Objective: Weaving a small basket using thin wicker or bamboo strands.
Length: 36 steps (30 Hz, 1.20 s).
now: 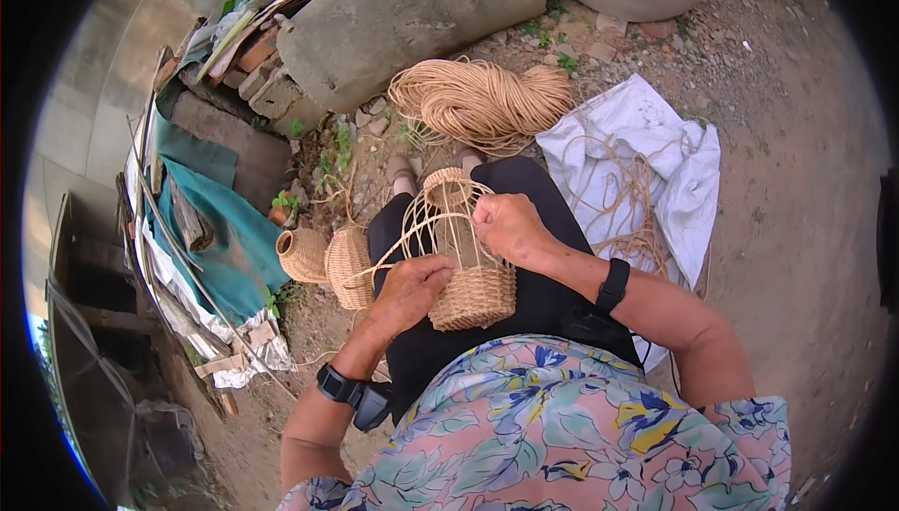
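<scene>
A half-woven wicker basket [479, 300] lies across my lap, its tightly woven body toward me. Bare upright stakes run from it to a small woven ring [448, 185] at the far end. My left hand [412, 288] is closed at the left edge of the weave, thumb and fingers pinching a strand there; a loose end sticks out to its left. On the right side, my right hand [513, 228] is closed around the cane strands near the ring. The fingertips of both hands are partly hidden.
Two woven vase-like baskets [348, 266] sit on the ground left of my knees. Beyond my feet lies a big coil of cane [482, 99]. A white sack [623, 136] with loose strands [637, 216] spreads at the right. Concrete cylinders [412, 19], bricks and a green cloth [220, 230] border the spot.
</scene>
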Tool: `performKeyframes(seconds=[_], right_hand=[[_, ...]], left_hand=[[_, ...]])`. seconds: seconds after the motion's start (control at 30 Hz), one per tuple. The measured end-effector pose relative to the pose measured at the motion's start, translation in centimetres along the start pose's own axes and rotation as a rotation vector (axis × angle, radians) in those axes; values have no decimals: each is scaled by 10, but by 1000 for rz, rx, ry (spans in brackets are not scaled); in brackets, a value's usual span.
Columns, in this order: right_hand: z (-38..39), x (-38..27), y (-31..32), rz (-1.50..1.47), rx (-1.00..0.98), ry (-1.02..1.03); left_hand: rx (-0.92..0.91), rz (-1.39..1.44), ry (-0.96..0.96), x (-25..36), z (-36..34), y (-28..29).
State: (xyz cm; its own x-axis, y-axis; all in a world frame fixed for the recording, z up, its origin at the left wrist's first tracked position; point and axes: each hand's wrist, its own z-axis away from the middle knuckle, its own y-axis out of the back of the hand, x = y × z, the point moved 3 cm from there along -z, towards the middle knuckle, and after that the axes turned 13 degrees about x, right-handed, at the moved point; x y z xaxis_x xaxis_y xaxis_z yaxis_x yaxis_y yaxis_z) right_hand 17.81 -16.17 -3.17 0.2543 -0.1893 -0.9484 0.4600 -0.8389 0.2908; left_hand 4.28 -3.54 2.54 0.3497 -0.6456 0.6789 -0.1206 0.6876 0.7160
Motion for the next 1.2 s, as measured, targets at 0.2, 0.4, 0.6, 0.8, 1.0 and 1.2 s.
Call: performKeyframes(seconds=[0.2,0.4,0.6,0.8,1.0,1.2], right_hand=[[12,-3,-1,-521,-145,-512],[10,-12,-19,-530,-25,-536],[4,-7,-6,-23,-25,-206],[11,-28,10,417,-36,109],[24,-44,-5,-133,-284,222],[32,-115,-4,-353,-653,146]], left_hand=[[61,-18,-116,-1,3,-1],[86,-3,-128,-7,1,-10],[101,-53,-195,-4,-4,-10],[64,-51,-154,-5,-5,-7],[33,-55,-154,1,-3,1],[58,-135,-308,1,5,-16]])
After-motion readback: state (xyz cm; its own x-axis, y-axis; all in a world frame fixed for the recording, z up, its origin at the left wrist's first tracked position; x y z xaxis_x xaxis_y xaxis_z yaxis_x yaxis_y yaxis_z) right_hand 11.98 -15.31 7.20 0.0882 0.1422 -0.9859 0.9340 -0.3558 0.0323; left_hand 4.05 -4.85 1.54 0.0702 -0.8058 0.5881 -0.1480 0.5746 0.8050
